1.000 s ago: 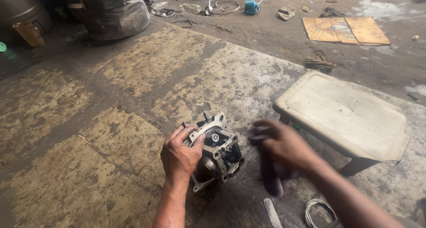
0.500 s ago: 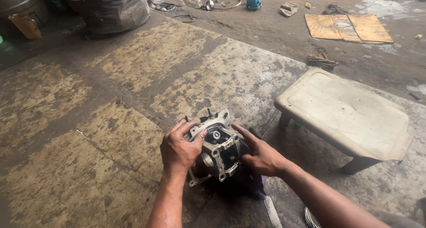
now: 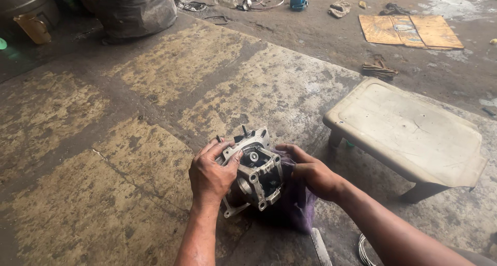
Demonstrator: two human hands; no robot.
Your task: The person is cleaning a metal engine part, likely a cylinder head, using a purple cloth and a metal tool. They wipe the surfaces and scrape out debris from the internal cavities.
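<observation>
On stained concrete floor (image 3: 129, 193) stands a grey engine casing (image 3: 254, 172), the left hand (image 3: 211, 177) grasping its left edge and the right hand (image 3: 315, 176) pressing a purple rag (image 3: 299, 204) against its right side, near a low plastic stool (image 3: 409, 131)

A low plastic stool (image 3: 409, 131) stands near flattened cardboard (image 3: 411, 31), a grey sack (image 3: 135, 10) farther off.

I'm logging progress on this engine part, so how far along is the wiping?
Looks early to midway. The left hand steadies the metal engine part on the floor, while the right hand presses a purple rag against its right side. The housing's recesses are dark and grimy, so most of the wiping seems left. No part of it looks clearly clean.
</observation>
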